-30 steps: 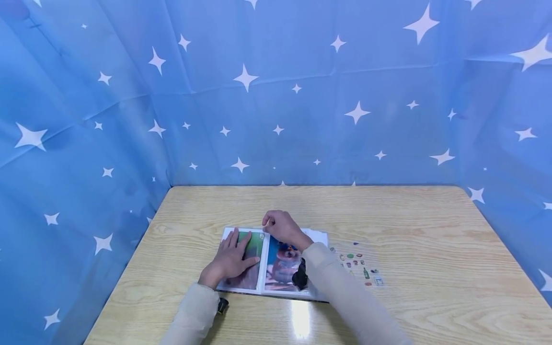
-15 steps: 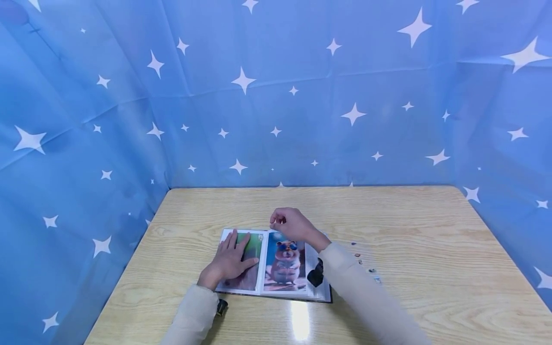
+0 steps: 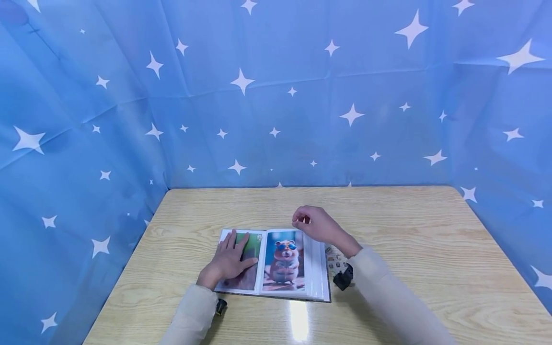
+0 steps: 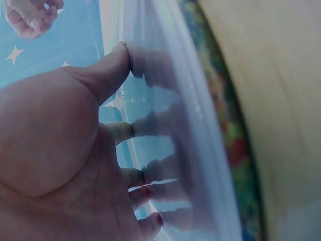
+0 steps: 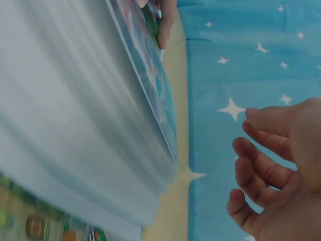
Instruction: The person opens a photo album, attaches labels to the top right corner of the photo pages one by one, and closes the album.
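A photo album (image 3: 316, 268) lies spread on the table. On its right page is a picture of a hamster in sunglasses (image 3: 284, 268); a small sticker (image 3: 259, 237) marks the upper corner of the green-topped left page (image 3: 252, 249). My left hand (image 3: 230, 258) rests with spread fingers on that left page, its fingertips against the glossy sleeve in the left wrist view. Over the top edge of the right page hovers my right hand (image 3: 316, 224). Its fingers are loosely bent, thumb tip close to the index finger, and nothing shows between them in the right wrist view.
A clear sticker sheet (image 3: 336, 261) lies just right of the album, partly covered by the right wrist's black camera (image 3: 343, 278). The wooden table (image 3: 409, 230) meets a blue star-patterned curtain (image 3: 302, 120) at the back and sides.
My right hand has moved right along the album's top edge, from near the spine toward the outer side, uncovering the hamster picture. The left hand stays on its page.
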The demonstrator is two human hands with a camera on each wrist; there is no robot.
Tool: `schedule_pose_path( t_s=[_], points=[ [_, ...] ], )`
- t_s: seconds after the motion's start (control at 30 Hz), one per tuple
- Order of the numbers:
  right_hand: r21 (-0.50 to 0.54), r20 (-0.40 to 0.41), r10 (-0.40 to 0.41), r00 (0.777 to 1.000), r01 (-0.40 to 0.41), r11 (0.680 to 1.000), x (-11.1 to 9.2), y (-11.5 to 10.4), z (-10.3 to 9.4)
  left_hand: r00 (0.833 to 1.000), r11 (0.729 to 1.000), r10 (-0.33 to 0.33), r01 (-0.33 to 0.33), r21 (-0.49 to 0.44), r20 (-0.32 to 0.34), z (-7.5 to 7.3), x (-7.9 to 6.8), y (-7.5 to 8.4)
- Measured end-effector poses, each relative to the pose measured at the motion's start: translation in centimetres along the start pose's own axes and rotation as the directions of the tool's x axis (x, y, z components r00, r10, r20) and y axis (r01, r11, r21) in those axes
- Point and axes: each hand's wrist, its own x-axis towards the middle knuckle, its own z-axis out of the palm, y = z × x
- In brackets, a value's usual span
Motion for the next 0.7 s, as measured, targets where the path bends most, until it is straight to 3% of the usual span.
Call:
schedule_pose_path(
  t_s=[0.4, 0.7],
  points=[
    [-0.035, -0.025, -0.025, 0.999, 0.024, 0.999, -3.1, 1.1, -1.9, 1.000, 1.000, 0.011, -0.011, -0.002, -0.008, 0.2, 0.0, -0.2],
    [-0.049, -0.020, 0.015, 1.000, -0.016, 0.999, -5.8, 4.2, -3.5, 1.000, 1.000, 0.015, -0.015, -0.004, -0.008, 0.1, 0.0, -0.1]
  ],
)
